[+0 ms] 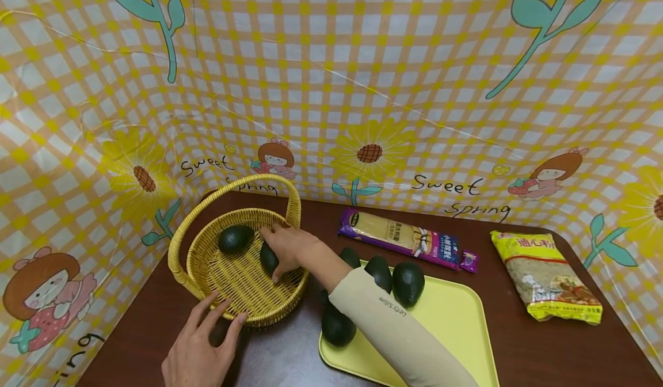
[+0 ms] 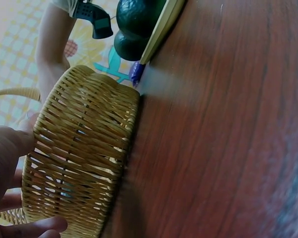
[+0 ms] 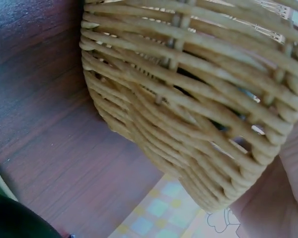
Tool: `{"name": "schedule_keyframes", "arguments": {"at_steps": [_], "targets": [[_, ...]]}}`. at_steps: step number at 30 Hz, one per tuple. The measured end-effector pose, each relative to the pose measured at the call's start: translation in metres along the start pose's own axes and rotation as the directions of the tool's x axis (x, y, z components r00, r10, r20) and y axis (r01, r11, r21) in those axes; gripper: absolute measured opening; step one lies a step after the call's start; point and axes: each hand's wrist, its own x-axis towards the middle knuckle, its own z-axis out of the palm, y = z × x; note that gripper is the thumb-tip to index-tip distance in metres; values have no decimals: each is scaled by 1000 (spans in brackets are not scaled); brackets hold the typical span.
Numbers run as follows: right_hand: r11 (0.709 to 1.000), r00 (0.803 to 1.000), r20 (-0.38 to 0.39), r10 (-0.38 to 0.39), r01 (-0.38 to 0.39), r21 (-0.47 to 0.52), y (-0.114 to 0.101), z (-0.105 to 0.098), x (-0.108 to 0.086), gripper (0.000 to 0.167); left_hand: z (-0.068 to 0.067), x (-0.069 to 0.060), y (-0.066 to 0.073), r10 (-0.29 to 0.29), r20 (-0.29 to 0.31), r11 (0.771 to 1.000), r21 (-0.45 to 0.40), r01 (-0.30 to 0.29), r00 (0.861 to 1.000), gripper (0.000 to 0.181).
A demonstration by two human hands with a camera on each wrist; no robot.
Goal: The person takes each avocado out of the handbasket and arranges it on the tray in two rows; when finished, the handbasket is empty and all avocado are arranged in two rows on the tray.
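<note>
A round wicker basket [image 1: 248, 306] with a tall arched handle stands at the left of the table. Inside it, one dark green avocado [image 1: 236, 239] lies toward the back left. My right hand [image 1: 287, 249] reaches over the right rim, its fingers and thumb curved round a second avocado [image 1: 267, 259], which is partly hidden beneath the palm. At the near-left rim my left hand [image 1: 202, 341] holds the basket. The left wrist view shows the left thumb [image 2: 21, 141] against the outer weave and other fingers passing behind the rim.
Right of the basket, a yellow tray [image 1: 450, 318] carries several avocados [image 1: 408, 284], with my right forearm across it. Behind lies a purple pasta packet [image 1: 399, 237] with a small purple piece [image 1: 468, 261] beside it. A yellow bag [image 1: 546, 277] lies far right. Checked cloth [image 1: 321, 99] encloses the table.
</note>
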Motion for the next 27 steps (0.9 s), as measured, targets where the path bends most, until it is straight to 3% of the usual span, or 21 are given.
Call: {"name": "schedule_keyframes", "arguments": {"at_steps": [7, 27], "targets": [[999, 1000, -17, -3, 3, -32, 0, 2, -4, 112, 0, 0, 0, 1, -2, 1000, 9, -1, 1000, 43], [996, 992, -114, -46, 54, 67, 4, -1, -27, 103, -1, 0, 1, -22, 4, 1000, 17, 21, 1000, 43]]}}
